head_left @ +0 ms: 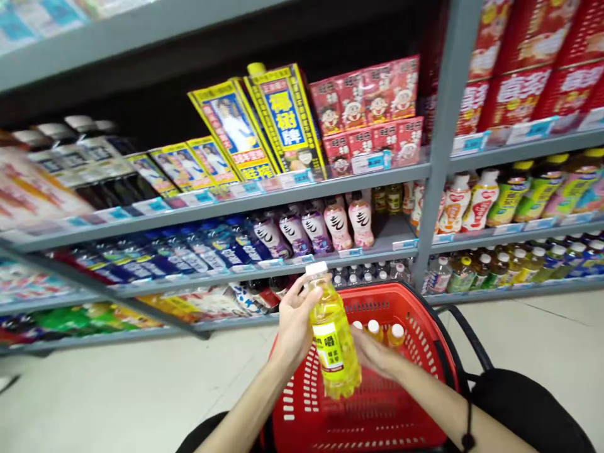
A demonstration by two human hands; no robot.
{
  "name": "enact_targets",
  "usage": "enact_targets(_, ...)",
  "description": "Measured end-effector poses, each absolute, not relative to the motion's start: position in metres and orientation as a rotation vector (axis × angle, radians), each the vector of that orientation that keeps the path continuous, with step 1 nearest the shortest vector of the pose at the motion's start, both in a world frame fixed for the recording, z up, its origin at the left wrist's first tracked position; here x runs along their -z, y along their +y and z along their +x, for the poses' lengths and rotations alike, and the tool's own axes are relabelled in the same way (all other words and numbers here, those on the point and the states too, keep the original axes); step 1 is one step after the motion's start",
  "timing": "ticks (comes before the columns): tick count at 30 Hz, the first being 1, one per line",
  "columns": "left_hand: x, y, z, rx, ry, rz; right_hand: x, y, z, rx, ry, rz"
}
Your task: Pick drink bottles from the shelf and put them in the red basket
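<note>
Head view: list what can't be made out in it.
All in the head view:
Right hand: fingertips, hidden behind the held bottle.
Capped bottles in the basket: lower parts, hidden by the right hand and forearm.
Top-left goods: blurred, cut off by the top edge.
Most price tags: print too small or blurred.

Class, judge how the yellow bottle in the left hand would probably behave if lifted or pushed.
The yellow bottle is probably fairly heavy for its size, as yellow contents show through most of its body. Its clear wall looks like plastic, so it may flex slightly when squeezed. Laid on its side, its rounded body might roll.
</note>
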State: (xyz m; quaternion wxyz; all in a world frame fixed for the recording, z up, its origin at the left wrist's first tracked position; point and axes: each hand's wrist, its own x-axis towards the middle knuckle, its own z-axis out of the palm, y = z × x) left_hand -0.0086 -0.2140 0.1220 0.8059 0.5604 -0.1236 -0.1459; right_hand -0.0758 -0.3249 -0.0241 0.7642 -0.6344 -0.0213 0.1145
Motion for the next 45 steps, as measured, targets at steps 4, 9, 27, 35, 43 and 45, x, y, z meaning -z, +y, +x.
enact_targets(4, -0.082, -0.190, 0.000, 0.298, -0.239, 1.147, 0.018, -0.298, -0.092, -0.324, 0.019, -0.788)
enact_targets(9, -0.062, -0.168, 0.006, 0.360, -0.334, 1.153, 0.021, -0.294, -0.101, -0.365, 0.174, -0.681)
enact_targets(27, -0.071, -0.154, -0.005, 0.570, -0.623, 0.909, 0.027, -0.301, -0.122, -0.622, -0.022, -0.403)
enact_targets(35, -0.075, -0.156, -0.013, 0.591, -0.622, 0.922, 0.019, -0.297, -0.125, -0.592, -0.044, -0.407)
enact_targets(43, -0.074, -0.152, -0.006, 0.605, -0.517, 1.027, 0.012, -0.311, -0.131, -0.110, 0.140, -1.107)
enact_targets(45, -0.073, -0.151, -0.002, 0.595, -0.514, 1.012, 0.013, -0.314, -0.129, 0.001, 0.063, -1.345)
